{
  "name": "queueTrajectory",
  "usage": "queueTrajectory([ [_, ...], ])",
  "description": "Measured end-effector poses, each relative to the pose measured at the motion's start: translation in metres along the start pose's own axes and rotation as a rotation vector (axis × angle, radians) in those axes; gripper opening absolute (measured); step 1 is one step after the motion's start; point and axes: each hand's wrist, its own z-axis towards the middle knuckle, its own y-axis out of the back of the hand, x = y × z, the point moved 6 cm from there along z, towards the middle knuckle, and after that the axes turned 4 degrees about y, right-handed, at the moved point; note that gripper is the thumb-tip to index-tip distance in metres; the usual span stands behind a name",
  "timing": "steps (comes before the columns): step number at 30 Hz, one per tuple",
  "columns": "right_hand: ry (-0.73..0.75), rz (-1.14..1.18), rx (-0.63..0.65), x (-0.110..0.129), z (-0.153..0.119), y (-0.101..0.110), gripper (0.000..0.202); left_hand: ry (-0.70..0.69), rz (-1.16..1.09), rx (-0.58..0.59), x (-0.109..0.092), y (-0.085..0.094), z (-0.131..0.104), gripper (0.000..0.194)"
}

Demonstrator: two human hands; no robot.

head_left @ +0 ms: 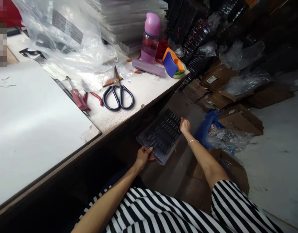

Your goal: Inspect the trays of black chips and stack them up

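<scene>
A black plastic tray (161, 134) with rows of narrow slots and a clear-looking rim is held tilted below the table edge, in front of my body. My left hand (142, 158) grips its near edge, thumb on top and fingers underneath. At the tray's right edge, my right hand (185, 125) is closed, the fingertips pinched against the rim and partly hidden. Dark-handled scissors (118, 95) lie on the table above the tray. Beside them are a red-handled screwdriver (78, 98) and red-handled pliers (97, 97).
The white worktable (42, 129) fills the left. A pink-capped bottle (151, 38), a tape dispenser (173, 63) and plastic bags (73, 48) sit at its back. On the floor at right are cardboard boxes (241, 119) and a blue crate (204, 127).
</scene>
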Motion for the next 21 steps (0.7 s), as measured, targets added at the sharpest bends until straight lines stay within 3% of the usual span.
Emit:
queueTrajectory([
  [10, 0.067, 0.034, 0.060, -0.004, 0.010, 0.026, 0.030, 0.008, 0.054, 0.001, -0.004, 0.006, -0.001, 0.030],
  [21, 0.073, 0.029, 0.057, 0.001, 0.005, 0.002, 0.031, 0.023, 0.078, 0.025, -0.008, 0.002, -0.006, 0.029],
])
